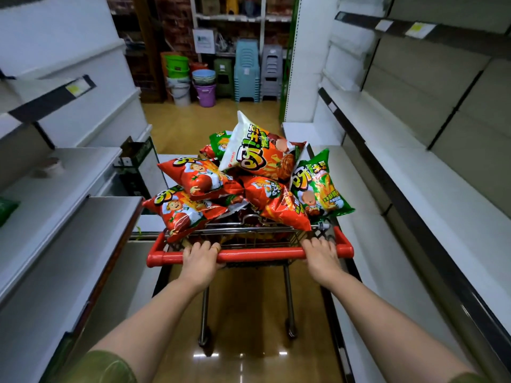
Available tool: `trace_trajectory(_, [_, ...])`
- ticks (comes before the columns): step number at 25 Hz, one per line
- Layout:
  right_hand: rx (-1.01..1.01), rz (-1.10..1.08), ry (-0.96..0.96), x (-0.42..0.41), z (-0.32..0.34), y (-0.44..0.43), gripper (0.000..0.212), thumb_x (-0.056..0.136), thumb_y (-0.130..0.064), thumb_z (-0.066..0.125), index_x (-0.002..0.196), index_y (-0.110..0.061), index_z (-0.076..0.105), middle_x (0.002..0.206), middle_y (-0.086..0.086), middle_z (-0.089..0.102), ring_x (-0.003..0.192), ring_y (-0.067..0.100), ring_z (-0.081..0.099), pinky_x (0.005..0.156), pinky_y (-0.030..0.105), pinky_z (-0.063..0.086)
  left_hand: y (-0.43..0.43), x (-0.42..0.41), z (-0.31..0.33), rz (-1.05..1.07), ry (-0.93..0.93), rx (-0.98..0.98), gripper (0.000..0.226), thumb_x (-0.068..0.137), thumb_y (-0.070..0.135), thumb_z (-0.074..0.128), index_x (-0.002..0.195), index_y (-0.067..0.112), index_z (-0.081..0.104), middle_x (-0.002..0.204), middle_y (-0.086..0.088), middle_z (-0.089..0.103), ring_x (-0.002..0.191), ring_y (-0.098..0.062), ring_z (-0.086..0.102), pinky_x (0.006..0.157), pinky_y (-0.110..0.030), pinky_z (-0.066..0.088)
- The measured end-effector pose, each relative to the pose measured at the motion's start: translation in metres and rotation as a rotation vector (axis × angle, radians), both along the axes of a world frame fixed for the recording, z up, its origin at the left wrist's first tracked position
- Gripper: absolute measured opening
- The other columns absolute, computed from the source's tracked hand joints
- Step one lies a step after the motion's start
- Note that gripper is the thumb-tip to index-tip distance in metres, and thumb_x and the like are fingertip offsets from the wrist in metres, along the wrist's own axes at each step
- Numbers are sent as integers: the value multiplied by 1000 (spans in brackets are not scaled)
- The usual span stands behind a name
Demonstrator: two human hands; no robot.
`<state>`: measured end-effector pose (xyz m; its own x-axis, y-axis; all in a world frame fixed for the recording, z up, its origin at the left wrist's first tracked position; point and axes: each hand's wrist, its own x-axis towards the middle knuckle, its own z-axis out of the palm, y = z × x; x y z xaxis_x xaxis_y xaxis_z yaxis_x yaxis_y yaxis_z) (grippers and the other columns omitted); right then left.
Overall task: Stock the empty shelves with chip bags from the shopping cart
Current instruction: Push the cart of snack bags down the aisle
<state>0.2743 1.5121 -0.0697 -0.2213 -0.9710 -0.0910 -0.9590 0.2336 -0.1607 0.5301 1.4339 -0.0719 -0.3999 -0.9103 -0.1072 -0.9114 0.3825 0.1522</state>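
View from a person's head, looking down a narrow shop aisle. Both bare arms reach forward to a cart point(249, 231) in the middle of the aisle. The left hand point(200, 258) grips the red handle point(262, 253) towards its left end, fingers curled over the top, a ring on one finger. The right hand point(322, 254) grips the same handle near its right end, fingers wrapped over it too.

The chip bags point(199, 181) are heaped in the cart, piled well above its wire rim. Most are red and orange. A white and orange bag point(260, 156) lies tilted at the top of the heap, and a green bag point(318, 186) leans out over the cart's right side. Another red bag hangs over the near left corner.

White shelves point(69, 172) run along the left of the aisle, and more shelves point(414, 150) run along the right, stepped in tiers. A green packet point(7, 210), mostly cut off by the picture's left edge, lies on a left shelf.

At the far end of the aisle, stacked buckets point(178, 69) stand on the floor with stacked plastic stools point(247, 70) to their right, in front of a rack and a brick wall. The floor point(243, 313) is glossy brown and reflects lights.
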Motion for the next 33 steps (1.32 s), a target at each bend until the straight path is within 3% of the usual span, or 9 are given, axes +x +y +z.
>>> trace_trajectory(9, [15,-29,59,68,-6,229,30,92,-9,42,121,-17,44,127,7,47,122,27,38,112,39,19,231,72,0,-42,6,26,40,96,40,45,131,21,42,127,0,48,122,-22,40,108,-40,24])
trace_trajectory(20, [-25,6,48,148,-4,506,27,94,-19,44,121,-18,44,126,6,47,122,27,38,110,39,20,505,149,-3,11,-10,-36,40,95,40,46,130,22,43,125,1,48,120,-22,42,105,-38,26])
trace_trajectory(33, [-24,-5,49,248,0,820,33,91,-8,41,122,-17,44,128,8,46,123,27,38,112,39,18,816,244,-1,-2,13,-11,35,94,38,48,125,22,46,121,1,50,117,-21,43,103,-37,25])
